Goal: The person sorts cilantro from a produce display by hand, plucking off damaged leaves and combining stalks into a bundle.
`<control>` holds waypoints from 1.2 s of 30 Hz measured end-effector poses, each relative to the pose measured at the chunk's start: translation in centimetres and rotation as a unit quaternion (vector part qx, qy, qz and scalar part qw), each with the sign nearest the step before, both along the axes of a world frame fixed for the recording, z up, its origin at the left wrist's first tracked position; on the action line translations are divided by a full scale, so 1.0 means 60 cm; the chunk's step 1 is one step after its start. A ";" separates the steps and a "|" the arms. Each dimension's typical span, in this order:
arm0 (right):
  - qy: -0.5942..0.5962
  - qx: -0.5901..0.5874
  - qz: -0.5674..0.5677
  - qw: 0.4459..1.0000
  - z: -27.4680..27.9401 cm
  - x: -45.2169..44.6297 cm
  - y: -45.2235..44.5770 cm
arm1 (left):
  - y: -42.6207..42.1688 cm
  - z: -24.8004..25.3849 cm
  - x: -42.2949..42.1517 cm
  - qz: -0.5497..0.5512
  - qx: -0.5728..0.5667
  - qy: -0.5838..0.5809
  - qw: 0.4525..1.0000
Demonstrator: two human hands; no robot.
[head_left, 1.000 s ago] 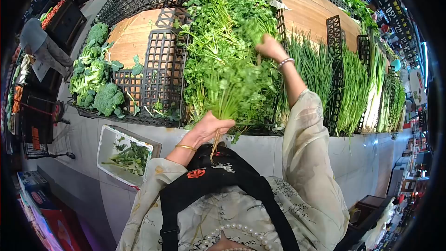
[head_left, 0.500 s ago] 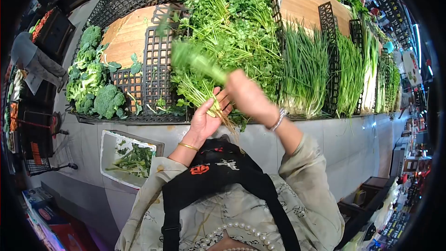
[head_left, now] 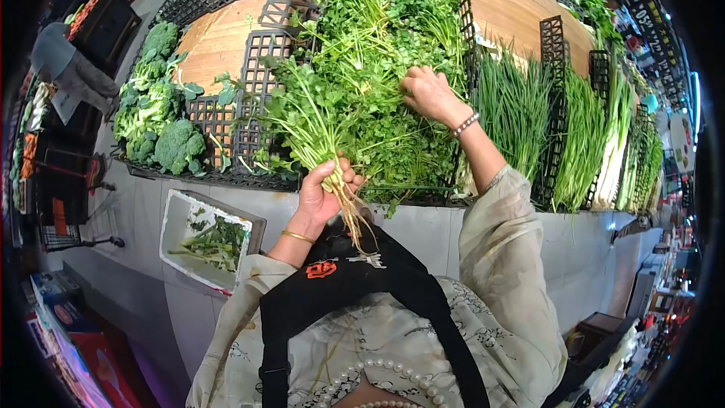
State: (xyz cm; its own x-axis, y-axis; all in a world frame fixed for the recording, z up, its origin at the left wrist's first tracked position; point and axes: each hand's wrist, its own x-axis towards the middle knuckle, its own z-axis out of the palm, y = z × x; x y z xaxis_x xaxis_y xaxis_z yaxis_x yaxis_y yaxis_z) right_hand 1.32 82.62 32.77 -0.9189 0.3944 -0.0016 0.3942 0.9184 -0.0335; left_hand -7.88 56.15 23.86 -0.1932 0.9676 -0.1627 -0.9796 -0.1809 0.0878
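My left hand point(head_left: 320, 195) is closed round the lower stems of a bunch of coriander point(head_left: 313, 125). The leafy tops fan up and to the left, and pale brown roots dangle below my fingers over the black apron point(head_left: 355, 268). Farther up and to the right, my right hand point(head_left: 434, 97) reaches into the large coriander pile point(head_left: 370, 38). Its fingers are curled down at the leaves, with the fingertips partly hidden among the greens.
Broccoli point(head_left: 179, 146) lies at the left of the stand, beside black plastic grid dividers point(head_left: 260, 68). Chives point(head_left: 515, 117) and other long greens point(head_left: 578, 136) fill the right side. A white foam box point(head_left: 172, 238) with leafy scraps stands on the floor. A person point(head_left: 72, 68) is at far left.
My right hand, earlier blurred near my left hand with greens in it, has moved up and right to the pile. The bunch in my left hand now stands more upright and looks fuller.
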 end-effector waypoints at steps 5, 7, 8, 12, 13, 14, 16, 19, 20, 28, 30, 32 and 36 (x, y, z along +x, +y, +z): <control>-0.064 -0.157 -0.014 0.985 0.044 -0.004 0.073 | 0.003 0.011 -0.008 0.053 0.052 -0.005 0.997; 0.053 -0.098 -0.008 0.994 0.033 0.007 0.142 | 0.000 0.019 -0.018 0.069 0.084 -0.002 0.994; 0.090 -0.103 -0.045 0.990 0.035 0.014 0.180 | -0.003 0.029 -0.019 0.092 0.088 0.005 0.992; 0.219 -0.290 -0.146 0.920 0.059 0.034 0.256 | 0.000 0.042 -0.032 0.126 0.093 0.033 0.987; 0.224 -0.370 -0.157 0.888 0.087 0.033 0.227 | 0.008 0.043 -0.028 0.131 0.066 0.043 0.988; 0.227 -0.450 -0.167 0.847 0.108 0.033 0.186 | 0.018 0.044 -0.020 0.137 0.037 0.053 0.989; 0.249 -0.594 -0.152 0.750 0.109 0.027 0.105 | 0.039 0.042 -0.007 0.141 -0.018 0.054 0.988; 0.232 -0.762 -0.054 0.603 0.056 0.032 0.024 | 0.068 0.031 0.006 0.090 -0.025 0.039 0.995; 0.199 -0.793 -0.046 0.574 0.047 0.032 -0.005 | 0.075 0.032 0.010 0.089 -0.046 0.046 0.994; 0.126 -0.723 -0.035 0.678 -0.020 0.015 -0.094 | 0.091 0.033 0.021 0.089 -0.045 0.123 0.987; 0.126 -0.638 0.012 0.759 -0.019 0.018 -0.110 | 0.089 0.037 0.022 0.114 -0.114 0.128 0.979; 0.124 -0.513 0.020 0.849 0.007 0.021 -0.106 | 0.090 0.041 0.022 0.142 -0.141 0.140 0.970; 0.146 -0.499 0.020 0.854 0.040 0.024 -0.110 | 0.094 0.027 0.014 0.173 -0.149 0.130 0.965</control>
